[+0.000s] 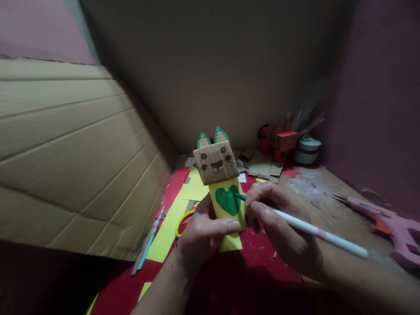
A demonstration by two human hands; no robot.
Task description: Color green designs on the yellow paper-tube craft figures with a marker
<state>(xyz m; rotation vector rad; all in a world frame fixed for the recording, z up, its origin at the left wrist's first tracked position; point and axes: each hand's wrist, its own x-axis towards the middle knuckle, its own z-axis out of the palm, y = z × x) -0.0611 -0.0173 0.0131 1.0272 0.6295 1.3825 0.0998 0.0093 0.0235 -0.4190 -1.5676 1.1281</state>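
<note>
One nearly upright yellow paper figure with a square brown cardboard cat face point(216, 168) sits in the left hand point(203, 229), fingers pinching its lower body. The right hand point(282, 232) — nearer the solid green heart point(226, 203) — pinches a slender white pen point(305, 225), green tip at the heart's right lobe, long axis slanting down rightward.

I am in a little craft corner by a flat pink wall point(377, 109). I can tell from the pink plastic glue gun point(395, 226), the flat brown cardboard scraps point(260, 167), the long yellow paper strip point(170, 223) and the long white green-tipped pen point(305, 225) I hold.
</note>
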